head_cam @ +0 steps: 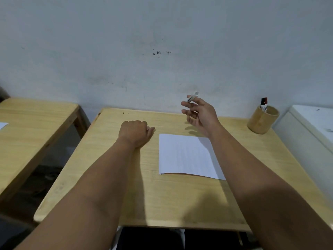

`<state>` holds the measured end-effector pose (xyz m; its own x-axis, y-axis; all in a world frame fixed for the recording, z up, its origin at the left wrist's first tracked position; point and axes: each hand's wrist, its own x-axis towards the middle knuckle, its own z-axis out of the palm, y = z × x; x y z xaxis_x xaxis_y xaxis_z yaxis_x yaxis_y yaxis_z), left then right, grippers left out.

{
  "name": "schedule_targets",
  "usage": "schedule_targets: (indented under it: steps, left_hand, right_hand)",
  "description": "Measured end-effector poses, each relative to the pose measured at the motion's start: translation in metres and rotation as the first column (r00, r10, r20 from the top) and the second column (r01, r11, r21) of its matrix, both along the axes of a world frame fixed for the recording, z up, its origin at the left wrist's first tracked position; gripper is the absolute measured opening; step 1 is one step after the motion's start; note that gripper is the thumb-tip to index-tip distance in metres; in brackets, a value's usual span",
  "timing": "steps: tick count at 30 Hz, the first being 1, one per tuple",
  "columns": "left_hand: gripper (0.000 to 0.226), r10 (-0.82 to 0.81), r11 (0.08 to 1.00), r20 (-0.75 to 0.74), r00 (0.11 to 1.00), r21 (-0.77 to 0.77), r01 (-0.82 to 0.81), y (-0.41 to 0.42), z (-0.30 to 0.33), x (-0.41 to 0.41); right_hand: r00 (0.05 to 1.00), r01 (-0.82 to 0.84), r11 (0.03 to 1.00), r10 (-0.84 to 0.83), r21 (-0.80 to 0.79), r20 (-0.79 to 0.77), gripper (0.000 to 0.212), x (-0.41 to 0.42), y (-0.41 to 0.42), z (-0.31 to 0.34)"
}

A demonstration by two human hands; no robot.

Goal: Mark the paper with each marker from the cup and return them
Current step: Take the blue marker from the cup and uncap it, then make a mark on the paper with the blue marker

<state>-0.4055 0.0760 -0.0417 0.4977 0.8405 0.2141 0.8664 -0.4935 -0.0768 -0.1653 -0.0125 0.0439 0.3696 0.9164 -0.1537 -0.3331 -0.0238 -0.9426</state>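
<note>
Right hand point(200, 114) raised above counter point(111, 177), fingers loosely spread, pinching a white marker point(192, 97) near its fingertips; long axis tilts up toward 1 o'clock. Paper point(187, 156) lies at 6 o'clock from that hand, unmarked as far as visible. Cup point(263, 120) with one marker at 3 o'clock, well apart. Left hand point(135, 132) fisted on counter, empty-looking; right is nearer the paper.

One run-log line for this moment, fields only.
right hand: raised, holding marker | left hand: fisted on table | paper: looks unmarked | cup: one marker inside
</note>
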Motion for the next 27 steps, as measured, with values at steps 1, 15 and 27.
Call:
schedule_targets:
  steps: [1, 15, 27]
  left_hand:
    - [0.053, 0.014, 1.0, 0.017, 1.0, -0.013, -0.013, -0.001, 0.001, 0.0]
    - [0.043, -0.325, 0.942, 0.331, 0.886, 0.03, 0.335, -0.087, 0.015, -0.016]
    - [0.102, -0.247, 0.911, 0.203, 0.948, -0.285, 0.299, -0.104, -0.016, -0.028]
  right_hand:
    - [1.0, -0.002, 1.0, 0.001, 0.009, 0.021, 0.026, -0.001, -0.002, -0.001]
    - [0.097, -0.055, 0.977, 0.209, -0.205, 0.973, 0.052, -0.053, -0.072, -0.065]
    - [0.127, -0.094, 0.956, 0.289, -0.279, 0.949, 0.062, -0.046, -0.082, -0.096]
